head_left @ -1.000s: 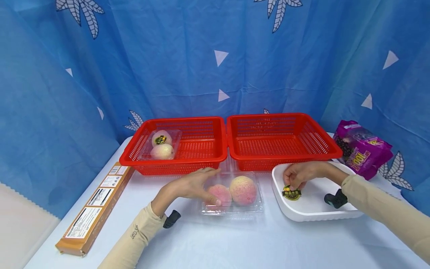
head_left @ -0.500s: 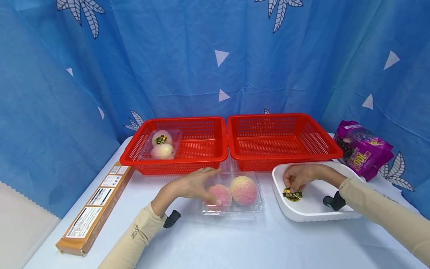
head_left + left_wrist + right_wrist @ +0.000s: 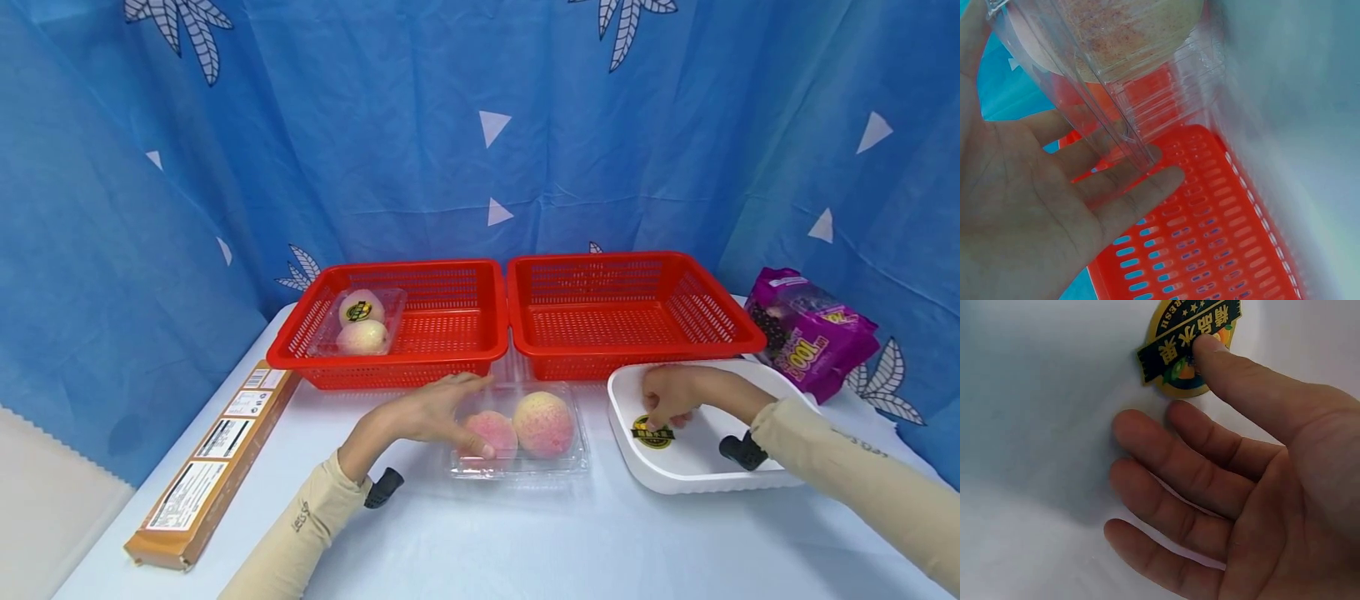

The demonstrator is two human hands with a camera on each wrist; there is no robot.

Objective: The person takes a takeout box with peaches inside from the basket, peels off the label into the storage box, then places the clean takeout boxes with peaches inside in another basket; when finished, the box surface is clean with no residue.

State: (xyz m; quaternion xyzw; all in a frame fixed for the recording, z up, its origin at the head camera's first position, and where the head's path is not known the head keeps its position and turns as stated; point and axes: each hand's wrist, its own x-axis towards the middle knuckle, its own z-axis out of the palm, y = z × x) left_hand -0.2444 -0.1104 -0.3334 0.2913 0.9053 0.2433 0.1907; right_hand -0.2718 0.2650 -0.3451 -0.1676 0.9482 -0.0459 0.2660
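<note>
My left hand [image 3: 435, 410] spans the left end of a clear plastic clamshell box [image 3: 520, 472], its thumb over the front. Inside sit two pink-yellow peaches [image 3: 543, 425]. In the left wrist view the fingers [image 3: 1141, 197] lie nearly straight along the box's edge. My right hand [image 3: 678, 392] is inside a white tray [image 3: 628, 450] at the right. A black and gold fruit sticker [image 3: 653, 432] lies at its fingertips. The right wrist view shows the thumb tip on the sticker [image 3: 1188, 347], with the other fingers [image 3: 1179, 450] loosely bent below it.
Two red baskets [image 3: 390, 362] stand side by side behind; the left one holds another clear box [image 3: 397, 312] of two peaches, one with a sticker. A long brown carton [image 3: 213, 467] lies at the left. A purple bag [image 3: 813, 337] sits at the right, past the tray.
My right hand has shifted slightly to the right within the tray, its fingertips drawing back from the sticker's upper part. The left hand and its box have not moved.
</note>
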